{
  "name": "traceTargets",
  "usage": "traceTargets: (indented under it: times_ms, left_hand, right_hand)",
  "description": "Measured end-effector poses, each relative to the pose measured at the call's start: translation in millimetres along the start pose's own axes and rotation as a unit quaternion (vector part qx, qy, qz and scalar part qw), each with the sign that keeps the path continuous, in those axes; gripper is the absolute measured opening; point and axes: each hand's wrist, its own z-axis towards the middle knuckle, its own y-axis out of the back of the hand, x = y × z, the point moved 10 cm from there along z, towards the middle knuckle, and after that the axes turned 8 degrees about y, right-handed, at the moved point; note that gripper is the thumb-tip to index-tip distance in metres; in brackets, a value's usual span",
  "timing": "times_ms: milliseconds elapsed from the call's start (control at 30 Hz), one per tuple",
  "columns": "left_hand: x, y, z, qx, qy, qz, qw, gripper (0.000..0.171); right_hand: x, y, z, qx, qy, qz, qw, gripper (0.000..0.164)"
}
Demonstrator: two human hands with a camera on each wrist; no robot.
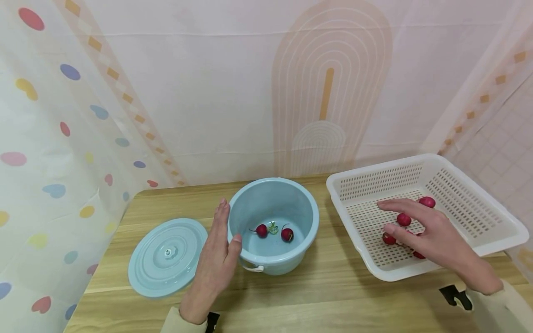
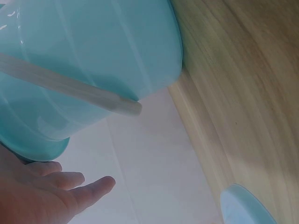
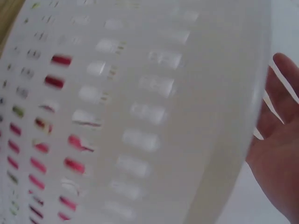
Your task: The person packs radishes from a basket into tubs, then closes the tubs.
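Note:
A light blue bucket [image 1: 306,249] stands upright on the table, with two red radishes [image 1: 261,231] and a small bit of green leaf [image 1: 272,227] on its bottom. My left hand [image 1: 214,252] lies along the bucket's left rim, fingers straight; the left wrist view shows its fingertips [image 2: 107,183] close by the rim. To the right, several radishes [image 1: 403,219] lie in a white plastic basket [image 1: 462,185]. Over that basket hovers my right hand [image 1: 430,231], thumb and fingers spread apart, nothing visibly held. Part of the radishes is hidden beneath it.
A round blue lid [image 1: 166,259] lies flat left of the bucket, near my left forearm. The bucket's handle [image 1: 251,267] hangs down at its front. Behind the wooden table [image 1: 266,305] rises a patterned cloth backdrop [image 1: 208,92].

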Motion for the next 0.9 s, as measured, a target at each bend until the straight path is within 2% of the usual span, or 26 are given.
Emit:
traceTargets:
  times_ms: [167,367,667,900]
  left_hand:
    - [0.7,-0.8,0.3,0.003,0.004,-0.001,1.0,0.067]
    - [0.7,-0.8,0.2,0.004,0.002,0.001,1.0,0.067]
    - [-0.1,-0.8,1.3,0.006,-0.004,0.002,1.0,0.067]
    - [0.2,-1.1,0.9,0.01,0.0,0.002,0.9999,0.068]
  right_hand:
    - [-13,-7,-4,0.054,-0.014,0.009,0.998,0.051]
    - [-28,-19,-10,0.13,-0.026,0.017,0.991,0.049]
    - [-51,-26,-16,0.179,-0.065,0.012,0.982,0.044]
    - [-66,-34,-17,0.211,-0.064,0.018,0.975,0.041]
